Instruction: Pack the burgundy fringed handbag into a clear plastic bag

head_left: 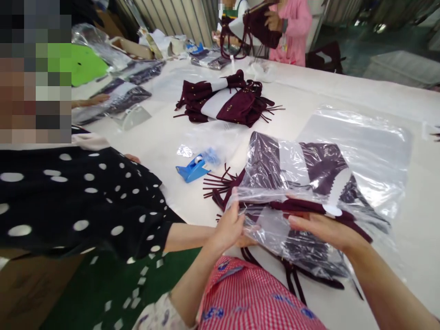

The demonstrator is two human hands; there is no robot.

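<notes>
Clear plastic bag (309, 183) is what you're gripping. Your left hand (228, 227) pinches its open edge, thumb on top, fingers closed on the film. Your right hand (323, 229) lies flat with fingers extended along the bag's mouth, pressing on the maroon garment (302, 208) where it enters the bag; can't tell if anything is clamped under that hand. Garment sits mostly inside the bag on the white table (343, 96), right in front of you, with maroon fringe and straps sticking out on the left side and trailing off the near edge.

Just left of the bag: blue tape dispenser (193, 169), with loose clear film beside it. Further out at table centre, a pile of unbagged maroon-and-white garments (227, 98).

Close on your left, a person in a black polka-dot sleeve (85, 201), forearm reaching under your left wrist. At the far end, a person in pink (292, 27) holds a maroon piece up.
</notes>
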